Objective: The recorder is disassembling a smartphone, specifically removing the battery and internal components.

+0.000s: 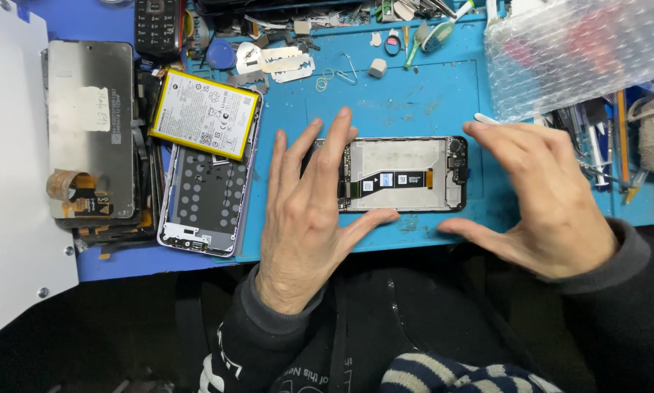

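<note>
An opened phone body (pixel 403 175) lies flat on the blue work mat (pixel 407 94), its inner frame and black flex cable exposed. My left hand (pixel 305 211) rests spread over its left end, fingers apart, thumb along the phone's near edge. My right hand (pixel 542 196) hovers at the phone's right end with fingers spread; a thin white tool tip (pixel 486 118) shows at its fingertips, and whether the hand holds it is unclear.
A yellow-edged battery (pixel 205 113) lies on a perforated phone back cover (pixel 203 200) at left. A stack of screen panels (pixel 90 131) sits further left. Bubble wrap (pixel 578 51) lies at the back right, with tools (pixel 604 145) and small parts (pixel 283 62) along the far edge.
</note>
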